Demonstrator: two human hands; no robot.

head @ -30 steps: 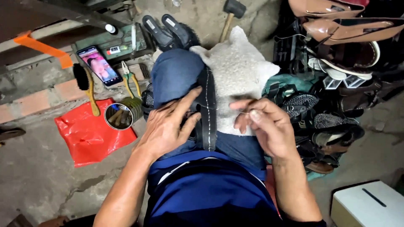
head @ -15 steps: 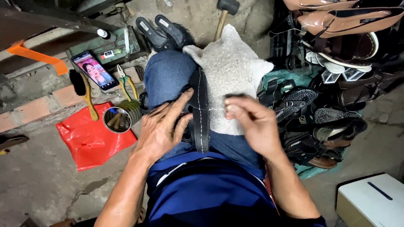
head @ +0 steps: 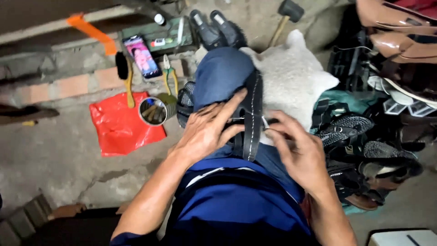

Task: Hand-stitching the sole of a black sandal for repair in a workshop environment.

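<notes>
A black shoe sole [head: 251, 119] with pale stitching along its edge stands on edge on the person's blue-trousered knee [head: 221, 75]. The left hand [head: 207, 132] lies spread against the sole's left side, fingers pressing it, while the right hand [head: 298, 148], just right of the sole, pinches a thin needle [head: 264, 121] at its edge. Left of the knee, a tin can [head: 154, 110] rests beside a red plastic bag [head: 120, 125], and a pile of sandals [head: 364, 146] lies to its right.

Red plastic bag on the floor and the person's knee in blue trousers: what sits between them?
In the head view, an open metal tin holding small tools stands at the red plastic bag edge, then a black mesh shoe beside the knee.
</notes>
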